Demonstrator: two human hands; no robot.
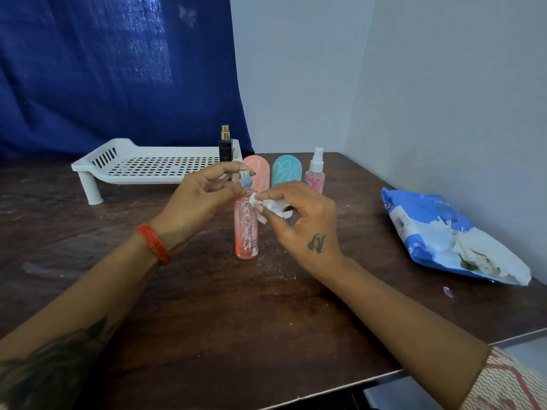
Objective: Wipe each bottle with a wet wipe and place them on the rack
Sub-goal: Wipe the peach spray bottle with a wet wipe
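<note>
Two bare forearms reach forward over a dark brown table (207,321). The right hand (307,223) has its fingers curled around a crumpled white wet wipe (268,207), pinching it and pressing it against the shoulder of an orange-pink bottle (246,232). The left hand (201,196), with an orange bangle (154,244) on the wrist, pinches the top of that same bottle between thumb and fingertips, at its small silver spray head. The bottle stands upright on the table between the two hands; it is clear, tinted pink to orange, with white scribble lines on its side. To the right lies an opened blue and white wipes packet (438,235), white wipes spilling from its torn end. Behind the hands stand a pink rounded bottle (259,170), a teal rounded bottle (286,171) and a small pink spray bottle (315,171) with a white nozzle. Further back, at left, a white slotted rack (142,167) stands on short legs, with a dark bottle (225,145) with a gold sprayer upright on its right end.
</note>
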